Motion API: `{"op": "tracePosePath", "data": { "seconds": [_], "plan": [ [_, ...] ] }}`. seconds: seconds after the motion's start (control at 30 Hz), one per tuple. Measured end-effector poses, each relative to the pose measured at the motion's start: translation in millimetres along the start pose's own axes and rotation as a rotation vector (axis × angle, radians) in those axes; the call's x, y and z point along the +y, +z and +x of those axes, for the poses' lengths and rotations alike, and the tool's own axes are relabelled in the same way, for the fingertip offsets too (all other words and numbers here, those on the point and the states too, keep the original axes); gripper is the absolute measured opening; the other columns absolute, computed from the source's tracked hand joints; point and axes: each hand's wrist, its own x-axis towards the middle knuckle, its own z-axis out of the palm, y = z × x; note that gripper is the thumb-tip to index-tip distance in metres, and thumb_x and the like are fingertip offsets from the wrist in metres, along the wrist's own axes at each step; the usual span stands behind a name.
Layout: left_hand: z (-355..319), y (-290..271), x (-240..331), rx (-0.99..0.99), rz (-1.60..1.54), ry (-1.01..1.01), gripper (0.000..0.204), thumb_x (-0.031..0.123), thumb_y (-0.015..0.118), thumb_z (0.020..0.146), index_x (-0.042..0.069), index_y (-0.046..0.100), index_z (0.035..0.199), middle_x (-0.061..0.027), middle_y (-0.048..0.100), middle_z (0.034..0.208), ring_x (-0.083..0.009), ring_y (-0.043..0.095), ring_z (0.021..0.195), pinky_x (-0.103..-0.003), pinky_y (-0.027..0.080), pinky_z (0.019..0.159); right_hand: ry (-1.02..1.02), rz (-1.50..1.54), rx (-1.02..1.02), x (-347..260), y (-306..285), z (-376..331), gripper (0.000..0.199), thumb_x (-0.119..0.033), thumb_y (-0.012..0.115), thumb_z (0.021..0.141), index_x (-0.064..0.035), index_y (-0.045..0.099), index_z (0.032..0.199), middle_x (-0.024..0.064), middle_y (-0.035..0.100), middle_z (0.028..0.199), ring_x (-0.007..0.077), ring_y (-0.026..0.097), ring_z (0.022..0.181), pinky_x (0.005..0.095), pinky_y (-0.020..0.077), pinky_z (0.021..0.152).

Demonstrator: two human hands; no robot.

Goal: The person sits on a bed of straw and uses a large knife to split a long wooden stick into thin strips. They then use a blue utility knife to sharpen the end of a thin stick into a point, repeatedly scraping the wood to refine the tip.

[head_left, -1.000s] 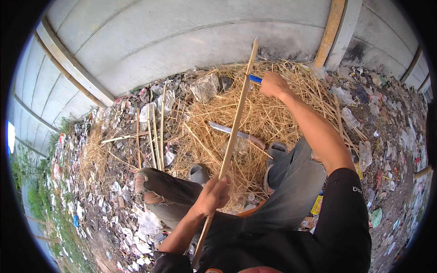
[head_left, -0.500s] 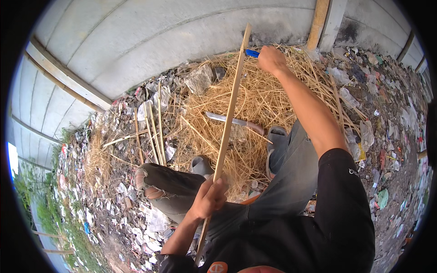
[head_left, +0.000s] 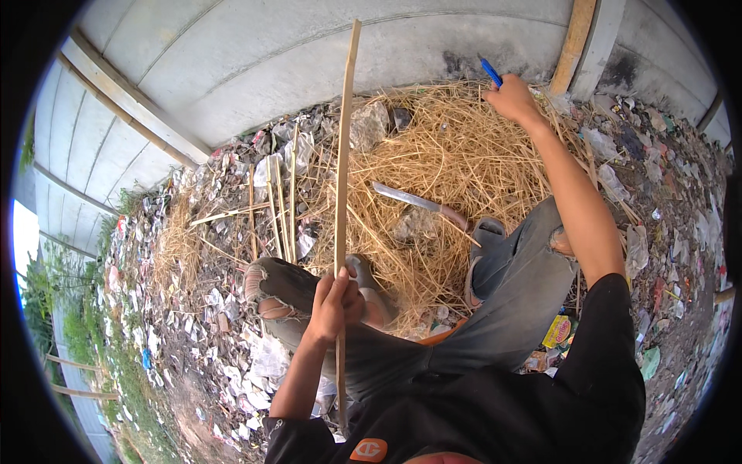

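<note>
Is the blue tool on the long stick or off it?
Off it: a wide gap lies between the blue tool, in the right hand, and the long stick, in the left hand.

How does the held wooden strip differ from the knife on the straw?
The wooden strip is in the left hand; the knife lies on straw. The strip is pale throughout; the knife has a metal blade and brown handle. The strip looks much longer than the knife. Both are narrow.

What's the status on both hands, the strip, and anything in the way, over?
Left hand gripping wooden strip. Right hand holding blue tool, apart from strip. Long knife lying on straw, right of strip, touching neither hand.
</note>
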Motion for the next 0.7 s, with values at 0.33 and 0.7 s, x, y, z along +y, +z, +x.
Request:
{"op": "tracePosePath", "data": {
  "seconds": [0.33, 0.7],
  "plan": [
    [48, 12, 40, -0.005, 0.080, 0.148, 0.026, 0.035, 0.040, 0.112, 0.012, 0.050, 0.108, 0.0080, 0.026, 0.059, -0.0046, 0.022, 0.042, -0.024, 0.017, 0.038, -0.286, -0.068, -0.193, -67, 32, -47, 0.020, -0.020, 0.065, 0.089, -0.0006, 0.071, 0.093, 0.0048, 0.057, 0.056, 0.0174, 0.055, 0.047, 0.0374, 0.0458, 0.051],
    [38, 12, 29, -0.193, -0.078, 0.041, 0.032, 0.040, 0.043, 0.110, 0.010, 0.052, 0.109, 0.0067, 0.027, 0.061, -0.0042, 0.023, 0.043, -0.022, 0.018, 0.038, -0.355, -0.052, -0.257, -75, 44, -60, 0.030, -0.029, 0.066, 0.092, 0.0010, 0.069, 0.091, 0.0043, 0.058, 0.058, 0.0154, 0.056, 0.049, 0.0367, 0.0471, 0.052]
  ]
}}
